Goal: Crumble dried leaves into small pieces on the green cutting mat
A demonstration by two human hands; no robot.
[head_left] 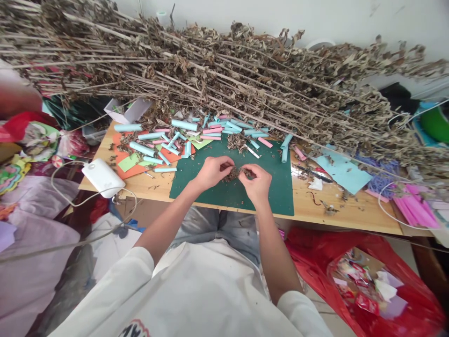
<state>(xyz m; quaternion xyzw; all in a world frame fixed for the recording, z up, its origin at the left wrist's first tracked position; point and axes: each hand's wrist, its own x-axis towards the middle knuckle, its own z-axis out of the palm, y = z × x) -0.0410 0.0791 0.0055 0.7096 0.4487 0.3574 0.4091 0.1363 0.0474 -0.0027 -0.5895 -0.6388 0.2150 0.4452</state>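
Note:
Both hands are over a dark green cutting mat (206,192) on the wooden table. My left hand (214,172) pinches crumbled dried leaves (232,175) at its fingertips. Close to it on the right, my right hand (257,181) has thumb and fingers closed on bits of the same dried leaves. The fingertips of the two hands are slightly apart, with leaf crumbs between and below them. Just beyond the hands lies a loose pile of dried leaves (237,142). Rolled blue paper tubes (184,125) and thinner pink paper tubes (265,142) are scattered behind the mat.
A large heap of dried leafy stalks (224,79) spans the table's back. A white power bank (103,178) with a cable sits at the left edge. Blue paper (345,171) and a dark pen (317,175) lie right. A red plastic bag (315,262) of scraps stands below.

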